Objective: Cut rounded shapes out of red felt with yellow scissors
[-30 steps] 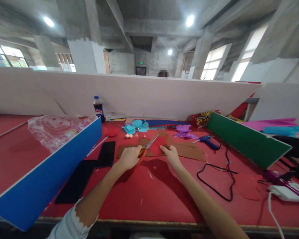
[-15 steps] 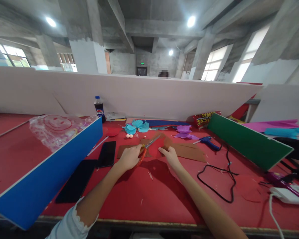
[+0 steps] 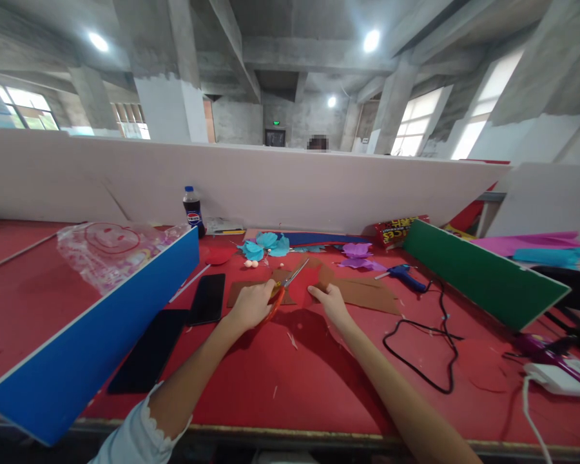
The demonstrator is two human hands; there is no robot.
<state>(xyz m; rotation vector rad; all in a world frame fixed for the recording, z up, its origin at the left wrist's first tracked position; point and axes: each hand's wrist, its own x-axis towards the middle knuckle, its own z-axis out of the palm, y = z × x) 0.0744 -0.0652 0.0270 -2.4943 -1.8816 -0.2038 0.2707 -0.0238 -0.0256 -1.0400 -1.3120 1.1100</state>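
A red paper piece (image 3: 303,287), rounded and thin with a curved edge, is pinched by the right hand (image 3: 332,303) over the brown sheet (image 3: 367,293) toward the tabletop's (image 3: 280,380) far edge. Orange-handled scissors (image 3: 284,288), blades slightly parted at the paper, are gripped in the closed left hand (image 3: 251,304).

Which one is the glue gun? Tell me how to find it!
Start at the long green board leaning on the right side of the red table. Just left of its near edge lies the glue gun, beside the purple paper flowers. It is the only blue tool there, with a black cord curling away from it.
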